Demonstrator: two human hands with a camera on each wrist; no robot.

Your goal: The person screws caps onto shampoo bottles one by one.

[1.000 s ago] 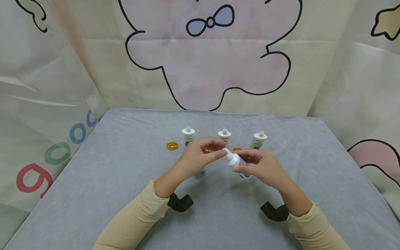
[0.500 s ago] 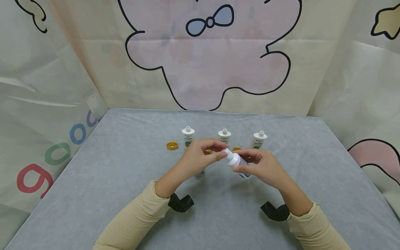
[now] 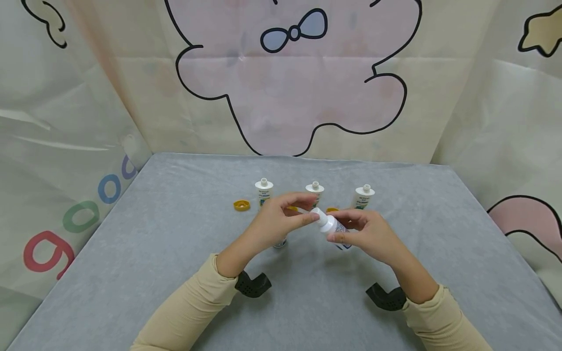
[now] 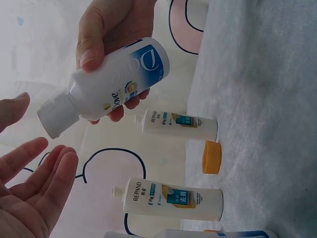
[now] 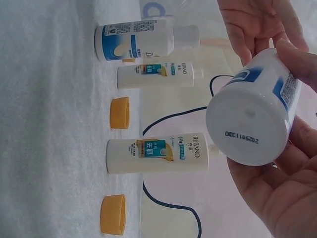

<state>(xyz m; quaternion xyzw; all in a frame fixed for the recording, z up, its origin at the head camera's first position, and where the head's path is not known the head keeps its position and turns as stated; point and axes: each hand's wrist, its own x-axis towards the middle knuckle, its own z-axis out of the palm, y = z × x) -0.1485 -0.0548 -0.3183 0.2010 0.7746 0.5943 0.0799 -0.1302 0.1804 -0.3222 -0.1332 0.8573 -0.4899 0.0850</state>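
My right hand grips a white Dove bottle round its body and holds it tilted above the table. The bottle's white cap points up toward my left hand. In the left wrist view, the left thumb and spread fingers stand around the cap with a visible gap. The right wrist view shows the bottle's round base, stamped with dark print. A second Dove bottle, cap on, stands behind the left hand, mostly hidden in the head view.
Three uncapped white REPAND bottles, left, middle and right, stand in a row farther back. Orange caps lie near them, one being the left cap. Grey cloth covers the table; printed curtains enclose it.
My left fingers have spread slightly away from the cap since half a second ago. The bottle and right hand stay almost still.
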